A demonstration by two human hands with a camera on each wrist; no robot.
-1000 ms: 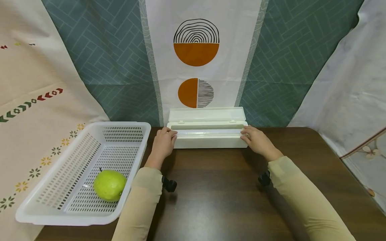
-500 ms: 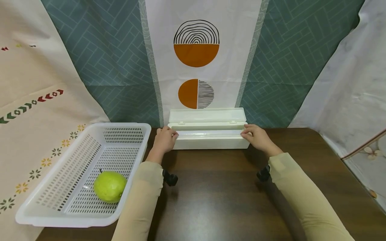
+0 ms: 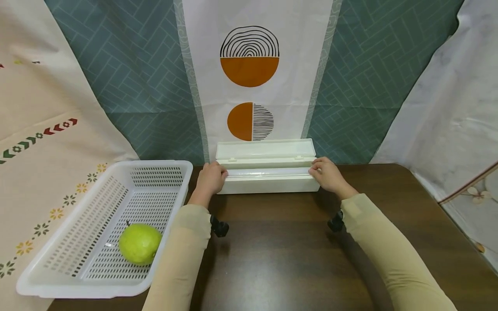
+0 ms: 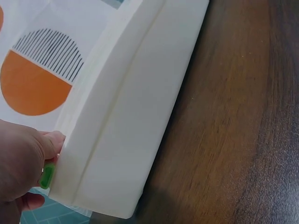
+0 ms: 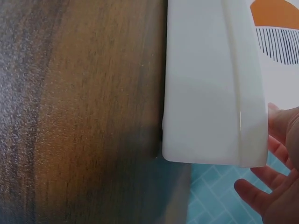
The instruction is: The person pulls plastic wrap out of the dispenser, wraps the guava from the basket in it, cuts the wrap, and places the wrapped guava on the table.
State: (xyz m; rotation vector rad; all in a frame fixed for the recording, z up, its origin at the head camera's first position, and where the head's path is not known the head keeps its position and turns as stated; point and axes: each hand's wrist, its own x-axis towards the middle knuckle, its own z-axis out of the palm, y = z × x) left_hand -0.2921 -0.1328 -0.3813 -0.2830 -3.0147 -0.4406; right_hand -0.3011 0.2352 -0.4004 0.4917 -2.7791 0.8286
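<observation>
On the table near the back stands a long white cling film dispenser (image 3: 268, 185) with its lid (image 3: 266, 149) raised. A shiny whitish cling film roll (image 3: 268, 172) lies along its opening. My left hand (image 3: 210, 177) grips at the roll's left end; in the left wrist view its thumb presses by the dispenser's edge, beside a small green piece (image 4: 46, 176). At the right end my right hand (image 3: 328, 173) pinches with thumb and forefinger, while the other fingers (image 5: 252, 193) spread loosely below. The dispenser's wall hides part of both grips in the wrist views.
A white perforated plastic basket (image 3: 29, 280) stands on the left, close to the left sleeve, with a green round fruit (image 3: 140, 244) in it. Patterned cloth (image 3: 249, 95) hangs right behind the dispenser. The dark wooden table (image 3: 268, 259) spans the front.
Both hands stay at the dispenser's ends with small finger shifts. The right hand's fingers have drawn closer together at the roll's end. The view has shifted slightly; basket and fruit keep their places.
</observation>
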